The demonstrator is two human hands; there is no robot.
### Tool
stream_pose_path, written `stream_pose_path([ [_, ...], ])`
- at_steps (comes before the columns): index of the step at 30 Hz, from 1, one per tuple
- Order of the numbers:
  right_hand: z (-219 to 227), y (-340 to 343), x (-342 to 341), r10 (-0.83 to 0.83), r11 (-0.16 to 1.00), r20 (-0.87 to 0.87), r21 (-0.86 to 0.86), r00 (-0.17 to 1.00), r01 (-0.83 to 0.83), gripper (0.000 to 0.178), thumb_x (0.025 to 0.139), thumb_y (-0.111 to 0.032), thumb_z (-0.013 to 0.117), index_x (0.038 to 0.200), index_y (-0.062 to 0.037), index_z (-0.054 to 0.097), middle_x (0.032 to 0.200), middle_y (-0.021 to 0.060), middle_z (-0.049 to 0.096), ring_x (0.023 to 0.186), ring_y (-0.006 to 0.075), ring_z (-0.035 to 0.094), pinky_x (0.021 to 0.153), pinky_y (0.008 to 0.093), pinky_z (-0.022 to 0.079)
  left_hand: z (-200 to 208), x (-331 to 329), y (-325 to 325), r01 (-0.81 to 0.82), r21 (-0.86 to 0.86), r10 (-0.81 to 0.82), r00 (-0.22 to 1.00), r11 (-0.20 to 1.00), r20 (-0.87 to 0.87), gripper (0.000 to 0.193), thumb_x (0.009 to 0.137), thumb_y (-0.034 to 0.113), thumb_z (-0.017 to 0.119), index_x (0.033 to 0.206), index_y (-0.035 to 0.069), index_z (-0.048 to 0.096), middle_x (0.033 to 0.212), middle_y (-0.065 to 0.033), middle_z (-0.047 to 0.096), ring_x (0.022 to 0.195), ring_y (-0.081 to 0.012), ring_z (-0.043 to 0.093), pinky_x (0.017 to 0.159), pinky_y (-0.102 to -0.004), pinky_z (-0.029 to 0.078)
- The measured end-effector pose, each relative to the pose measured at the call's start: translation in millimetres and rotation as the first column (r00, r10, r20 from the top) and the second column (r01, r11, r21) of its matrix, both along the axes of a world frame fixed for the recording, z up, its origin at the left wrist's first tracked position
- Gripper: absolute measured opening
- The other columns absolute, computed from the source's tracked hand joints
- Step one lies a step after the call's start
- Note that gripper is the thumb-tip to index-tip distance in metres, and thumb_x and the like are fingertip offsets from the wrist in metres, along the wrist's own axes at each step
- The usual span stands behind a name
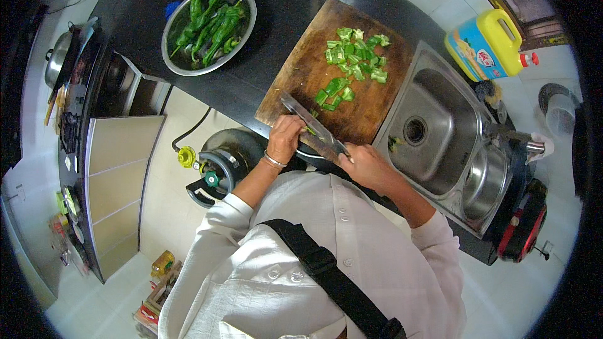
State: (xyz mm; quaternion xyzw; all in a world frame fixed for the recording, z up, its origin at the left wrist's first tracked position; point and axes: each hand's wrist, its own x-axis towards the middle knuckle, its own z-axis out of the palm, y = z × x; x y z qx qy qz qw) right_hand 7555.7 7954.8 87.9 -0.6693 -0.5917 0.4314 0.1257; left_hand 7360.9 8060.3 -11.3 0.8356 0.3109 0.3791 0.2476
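Observation:
My right hand is closed round the handle of a kitchen knife, its blade slanting to the far left over the near edge of a wooden cutting board. Close beside the blade, my left hand has its fingers curled together on a green pepper, of which only a sliver shows. Chopped green pepper pieces lie in a loose heap on the far part of the board, with a smaller group nearer the knife.
A steel bowl of whole green peppers stands far left on the black counter. Right of the board lies a steel sink; behind it stands a yellow jug. A gas cylinder is below the counter, to my left.

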Motion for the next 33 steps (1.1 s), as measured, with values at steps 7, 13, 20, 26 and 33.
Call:
stream_pose_path([
  [7,-22,21,-10,-0.039,0.984,0.083,0.174,0.996,0.024,0.028,0.088,-0.021,0.052,0.086,0.0060,0.055,0.075,0.0285,0.059,0.075,0.0458,0.059,0.068,0.0492,0.046,-5,0,0,0.024,-0.008,-0.024,1.000,1.000,-0.013,0.022,0.069,-0.009,0.066,0.087,0.002,0.060,0.092,-0.0130,0.062,0.084,-0.0308,0.060,0.072,-0.0357,0.049],
  [13,16,23,14,-0.143,0.979,0.037,0.154,0.989,0.136,0.027,0.088,-0.024,0.052,0.088,0.0031,0.056,0.072,0.0269,0.059,0.073,0.0451,0.060,0.068,0.0521,0.047,-3,4,12,-0.158,-0.060,0.161,0.985,0.986,0.053,0.036,0.079,-0.008,0.062,0.113,0.005,0.061,0.111,-0.0146,0.063,0.098,-0.0290,0.062,0.083,-0.0333,0.050],
  [20,8,-3,34,0.161,0.987,-0.004,-0.020,0.987,-0.161,0.028,0.087,-0.024,0.053,0.086,0.0036,0.057,0.072,0.0275,0.058,0.072,0.0439,0.060,0.067,0.0513,0.047,29,-29,41,-0.425,-0.164,0.442,0.893,0.890,0.084,0.024,0.085,0.001,0.059,0.108,0.002,0.062,0.108,-0.0153,0.062,0.097,-0.0283,0.060,0.084,-0.0349,0.049],
  [26,15,17,78,-0.012,0.994,0.011,0.107,1.000,0.011,0.029,0.085,-0.024,0.056,0.088,0.0045,0.059,0.076,0.0258,0.060,0.070,0.0419,0.060,0.066,0.0477,0.047,47,-35,49,-0.436,-0.059,0.439,0.894,0.898,0.084,0.022,0.086,0.003,0.060,0.107,0.002,0.062,0.107,-0.0155,0.062,0.099,-0.0295,0.059,0.087,-0.0357,0.047],
  [33,5,67,124,-0.047,0.969,0.121,0.246,0.991,0.016,0.030,0.084,-0.026,0.055,0.091,0.0028,0.060,0.078,0.0257,0.061,0.075,0.0433,0.060,0.069,0.0492,0.046,54,-35,68,-0.394,-0.065,0.399,0.912,0.917,0.099,0.023,0.083,0.003,0.062,0.106,0.003,0.064,0.106,-0.0153,0.062,0.101,-0.0308,0.059,0.089,-0.0371,0.046],
])
